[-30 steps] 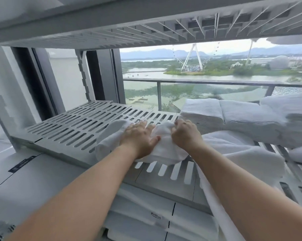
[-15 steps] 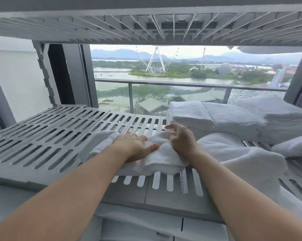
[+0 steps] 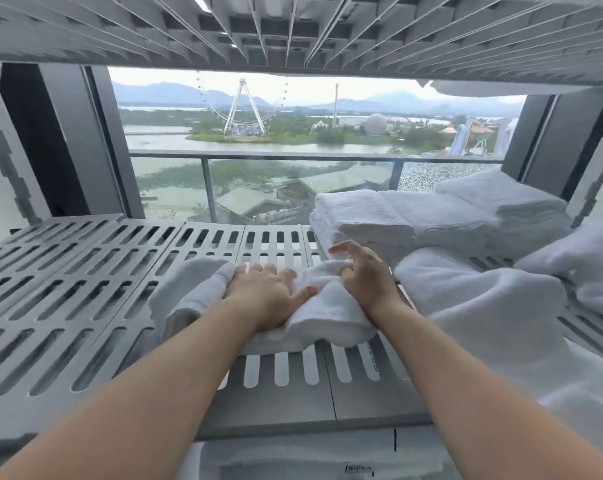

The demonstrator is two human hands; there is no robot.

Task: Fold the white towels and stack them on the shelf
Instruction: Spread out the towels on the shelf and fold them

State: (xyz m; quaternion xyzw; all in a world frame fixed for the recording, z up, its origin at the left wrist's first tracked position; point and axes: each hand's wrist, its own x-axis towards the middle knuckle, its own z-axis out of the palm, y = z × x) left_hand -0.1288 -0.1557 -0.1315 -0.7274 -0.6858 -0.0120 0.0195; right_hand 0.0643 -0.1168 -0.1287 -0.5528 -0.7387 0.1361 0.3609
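Note:
A small white towel (image 3: 324, 320) lies bunched on the grey slotted shelf (image 3: 85, 296), near its front middle. My left hand (image 3: 265, 299) rests on the towel's left half, fingers spread and thumb pressed into the cloth. My right hand (image 3: 366, 275) grips the towel's right end with the lower fingers, while the index finger and thumb stick out loosely. Folded white towels (image 3: 362, 216) sit stacked at the back right of the shelf.
A large rumpled white towel (image 3: 483, 306) spreads over the shelf's right side and hangs over the front edge. More folded towels (image 3: 501, 199) sit at the far right. Another slotted shelf (image 3: 293, 29) hangs close overhead. A window and balcony rail lie behind.
The view has shifted right and lower under the upper shelf. My right hand has loosened its upper fingers on the towel's end. My left hand still rests on the towel.

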